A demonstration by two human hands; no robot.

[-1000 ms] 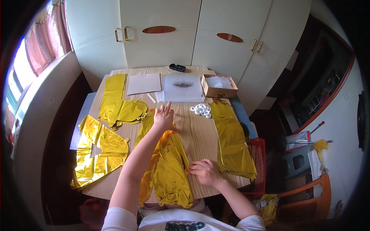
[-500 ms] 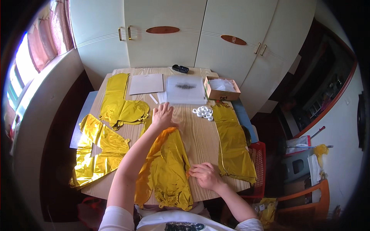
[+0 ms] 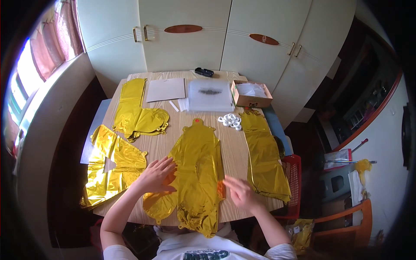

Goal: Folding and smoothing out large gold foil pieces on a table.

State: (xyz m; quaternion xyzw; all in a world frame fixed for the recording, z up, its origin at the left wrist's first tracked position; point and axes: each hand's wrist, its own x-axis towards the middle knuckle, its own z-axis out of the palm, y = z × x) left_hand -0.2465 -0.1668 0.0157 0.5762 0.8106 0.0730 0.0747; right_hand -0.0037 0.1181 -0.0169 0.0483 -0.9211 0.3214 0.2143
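I am working on the gold foil balloon (image 3: 197, 169), which is lying flat along the middle of the worktop (image 3: 229, 145), its crumpled lower end hanging over the near edge. My left hand (image 3: 157, 175) is pressing on its left side, grip spread, fingers flat. My right hand (image 3: 239, 193) is hovering at its right edge, blurred, grip open and holding nothing. To smooth it well, I judge I should be stroking outward from the centre, gently, sparing the creased foil. Other foil pieces (image 3: 264, 160) are lying apart on both sides.
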